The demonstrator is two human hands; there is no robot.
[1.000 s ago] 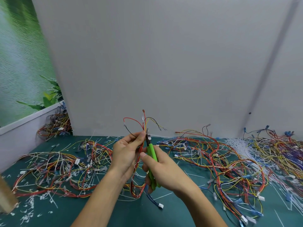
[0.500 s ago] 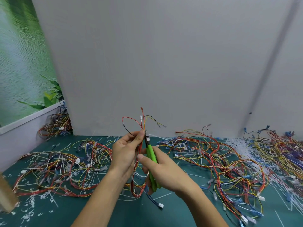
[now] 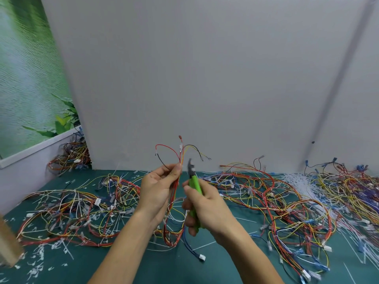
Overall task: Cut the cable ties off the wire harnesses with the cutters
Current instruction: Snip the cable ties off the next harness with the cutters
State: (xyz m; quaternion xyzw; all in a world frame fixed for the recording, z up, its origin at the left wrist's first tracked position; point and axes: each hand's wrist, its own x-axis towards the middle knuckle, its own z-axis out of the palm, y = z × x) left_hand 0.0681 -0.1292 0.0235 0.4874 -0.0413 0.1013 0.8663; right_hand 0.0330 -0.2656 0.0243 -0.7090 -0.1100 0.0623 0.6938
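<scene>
The cutters (image 3: 193,182) have come away from the bundle: half a second ago their dark nose was tucked against the wires at the thumb, and now it stands clear, just to the three-o'clock side of the harness (image 3: 178,175), tip up toward twelve. That reads to me as a snip just made, or one abandoned; I can't make out a tie at that spot either way, the nose being blurred. The left hand (image 3: 159,188) is closed round the harness, thumb and forefinger pinching the strands just under where the loose ends fan out, the rest of the loom hanging down to the mat. The right hand (image 3: 202,208) is wrapped round the green handles, thumb laid along the top; whether the blades are parted I can't tell. If the tie is off, the next thing would be to slide along for another. The green mat (image 3: 143,269) is littered with white cable ties (image 3: 223,243) and clipped bits, with tangles of other harnesses at nine and three o'clock. A plain grey wall (image 3: 205,78) stands behind, and a leafy green poster (image 3: 22,78) is at ten.
</scene>
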